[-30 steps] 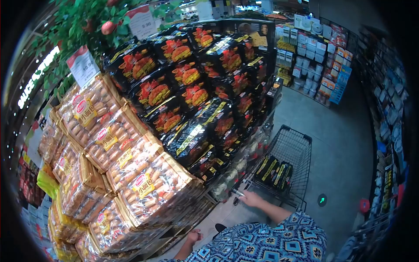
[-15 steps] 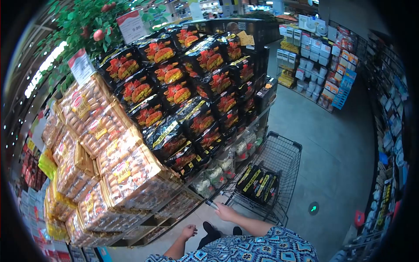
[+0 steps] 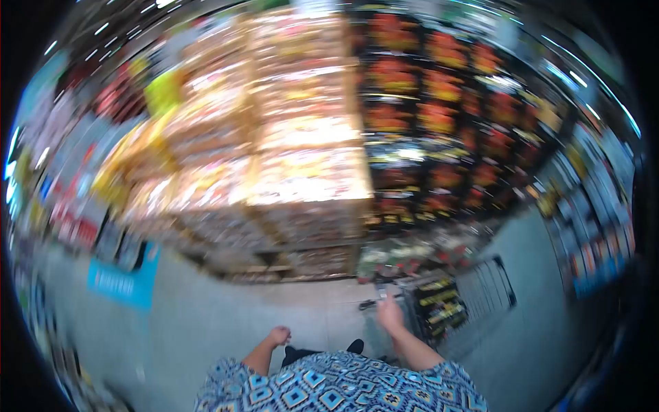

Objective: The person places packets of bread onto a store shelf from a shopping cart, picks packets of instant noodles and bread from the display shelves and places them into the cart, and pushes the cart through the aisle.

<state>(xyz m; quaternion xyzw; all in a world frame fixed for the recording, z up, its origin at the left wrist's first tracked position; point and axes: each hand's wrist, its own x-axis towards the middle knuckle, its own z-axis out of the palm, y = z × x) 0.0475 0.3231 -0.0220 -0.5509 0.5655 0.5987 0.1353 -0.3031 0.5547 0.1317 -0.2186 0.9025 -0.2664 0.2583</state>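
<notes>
My right hand (image 3: 390, 312) is closed around the handle of a wire shopping cart (image 3: 489, 287), which stands to my right. Black packages with yellow lettering (image 3: 439, 305) lie inside the cart. Low in front of my body hangs my left hand (image 3: 279, 336), its fingers curled in, with nothing visible in them and nothing touching it. The whole view is smeared by motion, so finer detail is lost.
Ahead rises a tall stack of packaged bread (image 3: 302, 165), beside black packs with red-orange pictures (image 3: 439, 117). White-and-green goods (image 3: 412, 255) sit low by the cart. A blue floor sign (image 3: 123, 281) lies left; a stocked shelf (image 3: 597, 226) stands right.
My view has swung left, so the bread stack now fills the middle and the black packs sit right. My right hand is still on the cart handle; my left hand still hangs free.
</notes>
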